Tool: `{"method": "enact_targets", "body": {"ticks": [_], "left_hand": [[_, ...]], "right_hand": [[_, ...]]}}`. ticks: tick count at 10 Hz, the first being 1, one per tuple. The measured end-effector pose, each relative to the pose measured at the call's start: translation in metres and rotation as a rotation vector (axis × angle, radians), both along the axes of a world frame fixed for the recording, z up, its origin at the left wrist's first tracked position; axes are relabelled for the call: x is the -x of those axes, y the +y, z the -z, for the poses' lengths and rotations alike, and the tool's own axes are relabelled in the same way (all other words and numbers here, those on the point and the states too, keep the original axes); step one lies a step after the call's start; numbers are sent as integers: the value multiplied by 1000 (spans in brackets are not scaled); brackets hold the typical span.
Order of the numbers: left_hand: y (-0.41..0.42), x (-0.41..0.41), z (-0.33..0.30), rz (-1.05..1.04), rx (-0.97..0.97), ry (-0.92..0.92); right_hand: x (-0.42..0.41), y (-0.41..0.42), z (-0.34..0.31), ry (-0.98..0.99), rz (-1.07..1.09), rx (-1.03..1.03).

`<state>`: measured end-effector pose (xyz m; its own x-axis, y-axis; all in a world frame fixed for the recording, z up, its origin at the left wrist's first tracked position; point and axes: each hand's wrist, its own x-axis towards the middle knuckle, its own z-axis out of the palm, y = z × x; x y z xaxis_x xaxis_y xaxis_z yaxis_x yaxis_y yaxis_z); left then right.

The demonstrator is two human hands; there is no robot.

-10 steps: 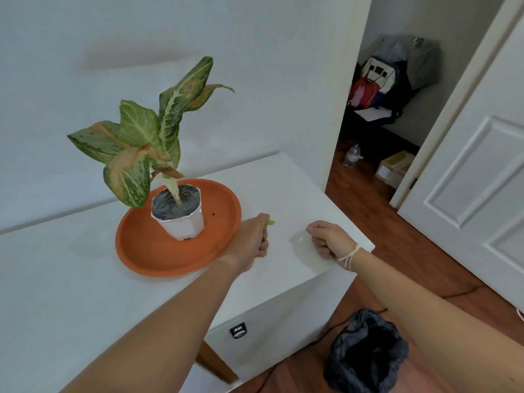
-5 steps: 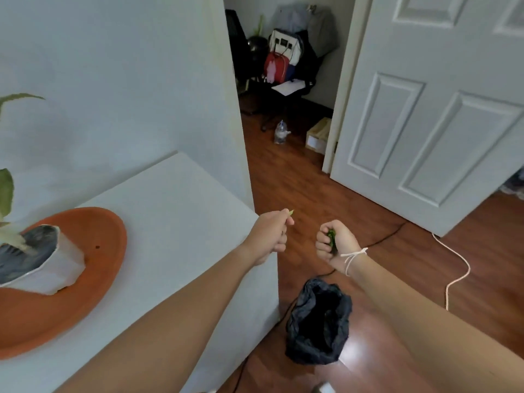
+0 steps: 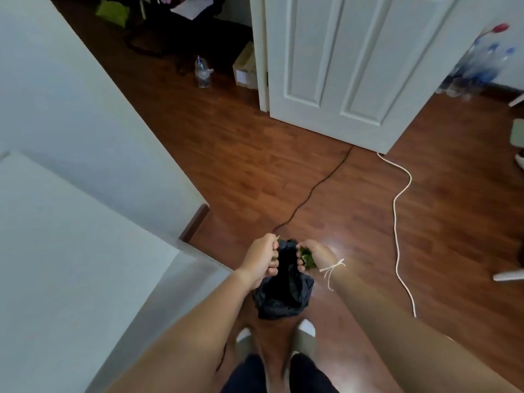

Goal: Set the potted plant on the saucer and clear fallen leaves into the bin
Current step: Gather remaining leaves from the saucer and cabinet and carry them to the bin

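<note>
A room with a reddish-brown wooden floor [image 3: 232,154] and white walls, seen from above the person's own arms. Nearest, two feet in pale slippers [image 3: 304,334] stand on the boards, dark trouser legs below them. Just ahead of the toes sits the bin [image 3: 283,293], a small container lined with a crumpled black bag, its mouth open upward. Both hands hang right over that mouth. The left hand [image 3: 262,260] is curled into a loose fist with a thin sliver of green leaf [image 3: 277,238] poking out at the top by the thumb. The right hand [image 3: 313,256], a white string [image 3: 331,268] tied round its wrist, is closed around a clump of green leaves [image 3: 306,256], fingers bent toward the bag. The two hands are near each other but apart, the bag's dark opening between them.

To the left, the white table [image 3: 71,251] fills the lower corner, its edge close beside the left forearm; no plant or saucer shows in this view. A black cable [image 3: 312,191] and a white cord [image 3: 397,211] trail across the floor farther out. Beyond them stands a white panelled door [image 3: 348,61], and at the far back a plastic bottle [image 3: 202,72], a cardboard box [image 3: 245,69] and dark clutter
</note>
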<state>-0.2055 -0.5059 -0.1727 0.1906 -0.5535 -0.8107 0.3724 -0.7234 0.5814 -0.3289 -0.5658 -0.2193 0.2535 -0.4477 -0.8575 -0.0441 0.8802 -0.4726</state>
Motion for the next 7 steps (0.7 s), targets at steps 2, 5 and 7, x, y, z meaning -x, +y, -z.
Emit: {"method": "enact_targets", "body": {"ticks": [2, 5, 7], "left_hand": [[-4, 6, 105, -30, -227, -38], [22, 11, 254, 12, -397, 74], [24, 16, 273, -26, -410, 117]], "right_hand": [[-3, 15, 92, 119, 109, -154], [-3, 50, 224, 199, 169, -257], [-2, 58, 252, 106, 108, -278]]}}
